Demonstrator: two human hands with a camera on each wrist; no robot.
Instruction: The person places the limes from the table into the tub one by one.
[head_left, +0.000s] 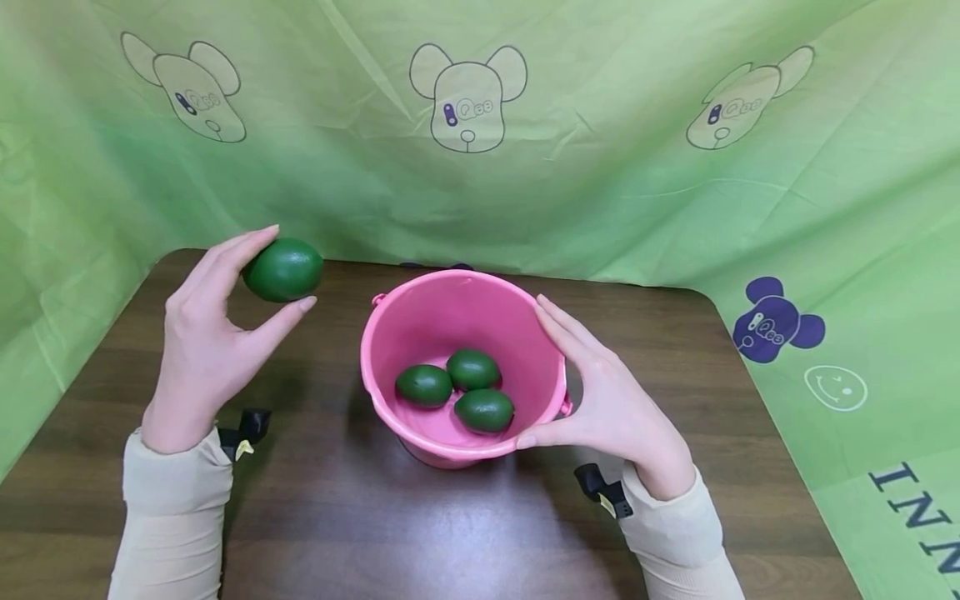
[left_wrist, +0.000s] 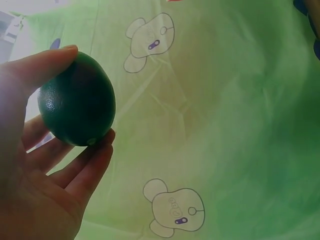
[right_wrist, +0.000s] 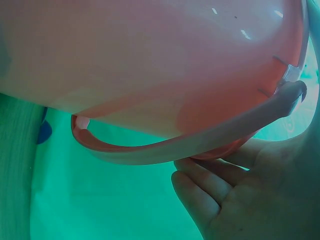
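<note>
My left hand (head_left: 206, 342) pinches a glossy dark green avocado (head_left: 283, 270) between thumb and fingers, raised to the left of a pink bucket (head_left: 450, 312). In the left wrist view the thumb lies on one side of the avocado (left_wrist: 77, 100) and the fingertips on the other. Three similar avocados (head_left: 473, 369) lie together on the bucket's bottom. At the bucket's right side my right hand (head_left: 611, 396) grips the rim, thumb at the front and fingers further back. The right wrist view shows the bucket's handle (right_wrist: 185, 145) hanging along its outer wall, above the fingers.
The bucket stands on a dark wooden table (head_left: 315, 517) with rounded back corners. A green cloth (head_left: 600, 200) printed with cartoon bear heads hangs behind the table and along both sides. Small black devices (head_left: 255, 425) are strapped at both wrists over light sleeves.
</note>
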